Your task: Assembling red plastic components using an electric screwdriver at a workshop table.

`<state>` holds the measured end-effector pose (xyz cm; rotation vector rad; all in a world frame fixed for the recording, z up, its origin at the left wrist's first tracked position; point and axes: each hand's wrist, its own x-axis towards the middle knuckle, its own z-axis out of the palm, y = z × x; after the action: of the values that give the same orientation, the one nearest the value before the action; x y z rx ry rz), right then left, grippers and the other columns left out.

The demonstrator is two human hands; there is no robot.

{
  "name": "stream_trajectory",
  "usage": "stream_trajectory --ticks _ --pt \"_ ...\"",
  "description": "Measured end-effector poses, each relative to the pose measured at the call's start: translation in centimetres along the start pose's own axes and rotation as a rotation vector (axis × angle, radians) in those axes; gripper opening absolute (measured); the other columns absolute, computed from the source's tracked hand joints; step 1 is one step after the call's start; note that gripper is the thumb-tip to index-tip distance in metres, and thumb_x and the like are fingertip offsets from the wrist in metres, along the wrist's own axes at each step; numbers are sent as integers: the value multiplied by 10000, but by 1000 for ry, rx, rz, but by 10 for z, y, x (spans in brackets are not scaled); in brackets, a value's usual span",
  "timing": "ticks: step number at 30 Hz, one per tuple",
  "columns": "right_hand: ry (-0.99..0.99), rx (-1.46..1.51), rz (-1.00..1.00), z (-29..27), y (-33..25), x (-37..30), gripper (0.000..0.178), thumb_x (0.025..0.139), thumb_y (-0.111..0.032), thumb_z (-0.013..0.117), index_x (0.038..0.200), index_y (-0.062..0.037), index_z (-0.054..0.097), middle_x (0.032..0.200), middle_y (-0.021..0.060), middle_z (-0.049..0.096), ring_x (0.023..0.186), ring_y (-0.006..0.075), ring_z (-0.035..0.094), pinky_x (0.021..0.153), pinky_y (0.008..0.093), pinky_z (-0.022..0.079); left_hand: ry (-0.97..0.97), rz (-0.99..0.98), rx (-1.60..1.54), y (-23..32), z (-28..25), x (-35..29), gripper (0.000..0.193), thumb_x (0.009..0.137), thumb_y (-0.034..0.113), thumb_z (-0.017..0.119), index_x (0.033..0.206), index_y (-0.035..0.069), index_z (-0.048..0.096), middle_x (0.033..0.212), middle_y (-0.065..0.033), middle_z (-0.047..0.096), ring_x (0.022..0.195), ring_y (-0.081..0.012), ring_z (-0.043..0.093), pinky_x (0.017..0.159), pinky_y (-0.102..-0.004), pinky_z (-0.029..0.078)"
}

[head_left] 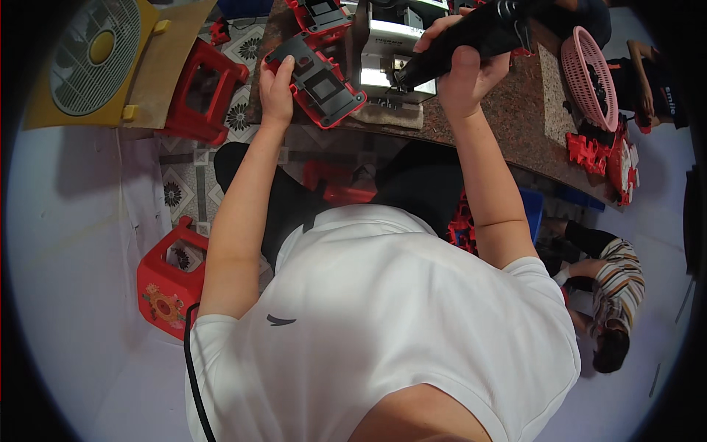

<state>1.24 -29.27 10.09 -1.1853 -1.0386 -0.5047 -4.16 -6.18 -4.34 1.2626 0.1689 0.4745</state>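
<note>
My left hand (278, 93) is closed on the edge of a red-and-dark-grey plastic housing (326, 87), its thumb on top, at the table's near edge. In my right hand (468, 82) is a black electric screwdriver (471, 38), tilted so that its tip points down to the left. That tip is at the small opening on the front of a silver box-shaped screw feeder (388, 34); whether it touches is too small to tell. A second red-and-grey housing (322, 15) lies beyond the held one.
The brown speckled table (508, 110) carries a pink basket (587, 77) of dark parts and several red plastic parts (587, 152) at the right. To the left stand a yellow fan (101, 48) and red stools (171, 283). Other people are nearby, one in a striped shirt (620, 283).
</note>
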Motion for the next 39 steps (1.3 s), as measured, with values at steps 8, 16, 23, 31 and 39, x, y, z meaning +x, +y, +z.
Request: stream_trajectory --ticks 8,16,23,31,39 --pt "176 25 506 25 -23 27 561 856 -521 642 1056 -16 504 765 84 602 589 144 589 525 277 512 -16 -24 -30 0 -4 -1 286 914 217 591 1113 15 547 1044 -48 612 955 -135 560 878 -271 427" --pt "234 324 464 94 -59 18 676 831 -532 668 1186 2 454 812 125 609 653 172 614 563 290 533 -27 7 16 2 0 0 300 910 246 597 1110 29 548 1030 -34 614 964 -125 555 882 -277 425" --pt "-40 162 193 97 -22 -5 373 777 -101 712 1060 28 505 830 95 641 704 158 633 660 264 518 -20 21 -25 -3 0 0 306 906 240 588 1114 19 553 1027 -45 621 957 -135 562 878 -288 430" --pt "-176 115 26 107 -11 6 558 741 -171 782 1175 24 490 918 69 627 753 126 598 682 235 479 3 -25 87 -4 2 -1 297 897 258 595 1073 20 572 991 -46 635 913 -136 570 839 -289 442" --pt "112 234 422 70 -52 33 577 837 -463 691 1130 -12 483 792 91 603 625 164 600 556 276 506 3 18 -15 0 -2 -1 298 906 251 603 1091 20 572 1019 -52 636 942 -135 571 860 -278 436"
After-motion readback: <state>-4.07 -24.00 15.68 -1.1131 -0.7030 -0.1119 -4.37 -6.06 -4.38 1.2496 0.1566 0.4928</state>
